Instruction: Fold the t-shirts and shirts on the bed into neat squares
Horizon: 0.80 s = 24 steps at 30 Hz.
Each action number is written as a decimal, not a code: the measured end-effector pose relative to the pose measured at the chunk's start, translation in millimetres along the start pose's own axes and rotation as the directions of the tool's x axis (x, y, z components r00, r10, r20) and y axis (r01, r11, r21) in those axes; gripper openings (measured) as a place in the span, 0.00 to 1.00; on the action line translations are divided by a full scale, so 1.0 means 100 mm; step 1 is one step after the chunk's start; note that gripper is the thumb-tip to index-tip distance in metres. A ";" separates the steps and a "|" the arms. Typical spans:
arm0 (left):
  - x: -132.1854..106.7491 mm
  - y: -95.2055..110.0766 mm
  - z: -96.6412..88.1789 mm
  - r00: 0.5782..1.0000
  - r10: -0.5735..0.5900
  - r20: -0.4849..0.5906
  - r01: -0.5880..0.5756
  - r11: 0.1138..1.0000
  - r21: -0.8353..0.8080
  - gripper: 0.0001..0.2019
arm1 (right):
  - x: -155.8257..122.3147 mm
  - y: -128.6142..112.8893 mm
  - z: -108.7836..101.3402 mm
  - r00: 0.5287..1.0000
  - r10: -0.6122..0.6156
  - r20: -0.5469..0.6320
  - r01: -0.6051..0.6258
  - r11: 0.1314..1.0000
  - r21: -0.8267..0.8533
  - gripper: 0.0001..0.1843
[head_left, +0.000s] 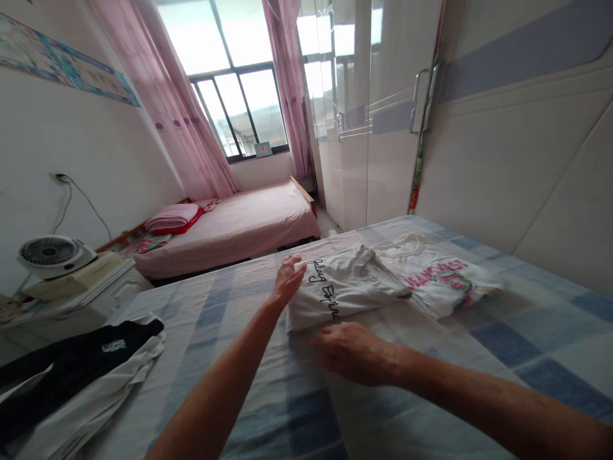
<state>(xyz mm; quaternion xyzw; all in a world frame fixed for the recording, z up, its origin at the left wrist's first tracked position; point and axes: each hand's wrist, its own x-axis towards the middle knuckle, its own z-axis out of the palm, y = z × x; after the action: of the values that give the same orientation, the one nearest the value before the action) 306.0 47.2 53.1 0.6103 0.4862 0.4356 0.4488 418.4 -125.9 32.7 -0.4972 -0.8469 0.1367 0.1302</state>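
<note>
Your 2 bare hands were at a folded pale grey shirt (352,291) that lay on the blue-and-white checked sheet (204,335), in front of you. Its dark script lettering faced up, running down the side nearer your left arm. Your left hand (289,281) was at the shirt's far left edge, fingers close together; you could not tell from this view whether they pinched the cloth. Your right hand (355,352) was just beside the near edge, fingers curled and their tips blurred, so whether they gripped anything could not be told.

To the right, a white shirt (426,271) with pink lettering lay spread, partly under or against the grey 1. On your left lay a black garment (81,361) with a small white emblem, beside pale cloth (98,409). Beyond them a white fan (52,253) stood near the wall, and a pink-covered bed (253,217) stood below the window (234,76).
</note>
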 end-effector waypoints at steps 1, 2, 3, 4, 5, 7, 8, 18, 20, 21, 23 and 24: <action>0.00 -0.10 -0.13 0.999 -0.037 -0.027 0.037 0.999 0.003 0.05 | -0.01 0.02 -0.02 1.000 -0.005 -0.004 0.005 1.000 0.014 0.13; -0.01 -0.20 -0.25 0.996 -0.071 -0.048 0.071 0.997 0.003 0.06 | -0.02 0.04 -0.03 1.000 -0.010 -0.010 0.010 1.000 0.025 0.13; -0.04 -0.28 -0.36 0.992 -0.108 -0.063 0.108 0.994 0.000 0.07 | -0.01 0.06 -0.04 1.000 -0.005 -0.020 0.006 0.999 0.032 0.13; -0.07 -0.36 -0.44 0.987 -0.147 -0.070 0.147 0.989 -0.008 0.07 | -0.01 0.09 -0.04 0.999 0.010 -0.036 -0.008 0.999 0.034 0.13; -0.10 -0.42 -0.51 0.980 -0.186 -0.064 0.185 0.983 -0.019 0.07 | 0.01 0.12 -0.04 0.998 0.029 -0.055 -0.027 0.999 0.030 0.13; -0.15 -0.50 -0.59 0.968 -0.251 -0.030 0.249 0.967 -0.047 0.05 | 0.04 0.19 -0.04 0.989 0.085 -0.125 -0.083 0.996 0.021 0.14; -0.15 -0.52 -0.60 0.963 -0.270 -0.017 0.268 0.961 -0.062 0.04 | 0.05 0.22 -0.06 0.978 0.120 -0.172 -0.117 0.993 0.026 0.14; 0.34 -0.43 -0.41 0.920 -0.391 0.029 0.386 0.890 -0.241 0.08 | -0.09 0.11 0.00 0.763 0.490 0.422 -0.409 -0.139 0.902 0.17; 0.41 -0.41 -0.33 0.901 -0.428 0.074 0.431 0.856 -0.286 0.08 | -0.07 0.03 0.07 0.767 0.464 0.444 -0.330 -0.308 0.892 0.21; 0.44 -0.40 -0.30 0.892 -0.443 0.096 0.449 0.837 -0.311 0.08 | -0.04 0.00 0.10 0.781 0.447 0.436 -0.295 -0.350 0.889 0.20; 0.47 -0.34 -0.23 0.874 -0.464 0.147 0.484 0.794 -0.368 0.07 | 0.05 -0.04 0.15 0.806 0.433 0.403 -0.228 -0.402 0.887 0.19; 0.47 -0.29 -0.21 0.867 -0.467 0.175 0.496 0.771 -0.399 0.06 | 0.11 -0.05 0.18 0.809 0.442 0.388 -0.200 -0.414 0.888 0.18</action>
<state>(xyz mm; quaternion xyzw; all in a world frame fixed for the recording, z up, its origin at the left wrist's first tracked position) 286.4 99.3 33.6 0.3645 0.5023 0.3822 0.6846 402.9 -120.6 18.5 -0.4281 -0.1874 0.7394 0.4847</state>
